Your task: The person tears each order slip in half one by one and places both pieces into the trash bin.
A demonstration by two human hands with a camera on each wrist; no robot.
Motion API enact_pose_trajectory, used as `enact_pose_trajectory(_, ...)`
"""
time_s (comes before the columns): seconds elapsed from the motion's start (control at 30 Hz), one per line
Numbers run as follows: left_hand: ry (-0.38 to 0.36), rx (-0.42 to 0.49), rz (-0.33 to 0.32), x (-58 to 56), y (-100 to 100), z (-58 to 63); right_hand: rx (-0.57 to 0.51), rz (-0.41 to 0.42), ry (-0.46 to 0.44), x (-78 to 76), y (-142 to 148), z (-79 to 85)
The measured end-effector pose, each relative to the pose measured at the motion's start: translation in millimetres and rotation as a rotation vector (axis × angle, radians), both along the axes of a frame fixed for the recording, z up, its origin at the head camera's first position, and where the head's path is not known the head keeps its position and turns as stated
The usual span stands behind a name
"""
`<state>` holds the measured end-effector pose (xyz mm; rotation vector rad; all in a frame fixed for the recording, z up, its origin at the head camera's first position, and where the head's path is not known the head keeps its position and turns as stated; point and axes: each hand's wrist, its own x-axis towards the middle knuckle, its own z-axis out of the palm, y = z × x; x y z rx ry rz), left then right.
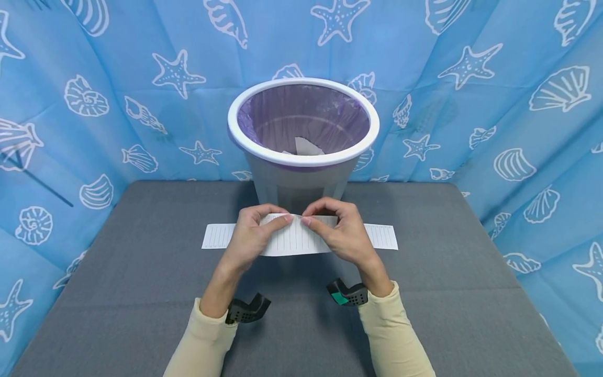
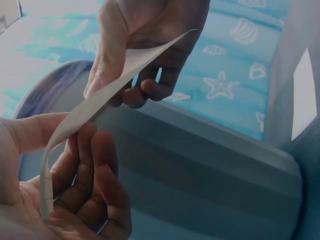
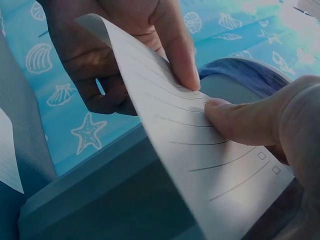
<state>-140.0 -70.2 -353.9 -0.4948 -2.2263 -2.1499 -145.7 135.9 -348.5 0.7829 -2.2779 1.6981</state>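
Observation:
Both hands hold a white strip of lined paper (image 1: 297, 242) above the table, just in front of the bin. At its top edge near the middle, my left hand (image 1: 248, 235) pinches it between thumb and fingers. Close beside that, my right hand (image 1: 347, 235) pinches the same edge, the two thumbs nearly meeting. The right wrist view shows ruled lines and small squares on the held paper (image 3: 165, 105); seen edge-on in the left wrist view, the strip (image 2: 95, 102) looks bent and twisted. More lined white paper (image 1: 382, 236) lies on the table behind, its middle hidden.
Behind the hands stands a grey bin (image 1: 301, 180) with a white rim and a purple liner. White paper pieces (image 1: 308, 146) lie inside it. The table has a grey cloth (image 1: 155, 293). A blue curtain (image 1: 405, 52) with shells and starfish hangs around the back and sides.

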Motion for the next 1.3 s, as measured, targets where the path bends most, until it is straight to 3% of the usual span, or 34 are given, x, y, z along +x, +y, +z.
enact_pose_trajectory(0.57,-0.063,0.065,-0.022,-3.4,0.0,-3.1,0.003,-0.022,0.043,-0.3,-2.0,-1.4)
enact_pose_trajectory(0.97,-0.158,0.129,-0.043,-4.5,0.9,-5.4,0.021,-0.045,0.073,-2.0,-4.6,-4.8)
enact_pose_trajectory(1.13,-0.182,0.137,0.007,-6.3,1.9,-7.6,0.001,-0.039,0.068,-3.0,-4.5,-6.2)
enact_pose_trajectory(1.3,-0.141,0.105,0.058,-8.0,0.3,-8.5,-0.045,-0.035,0.060,-3.6,-3.3,-5.3)
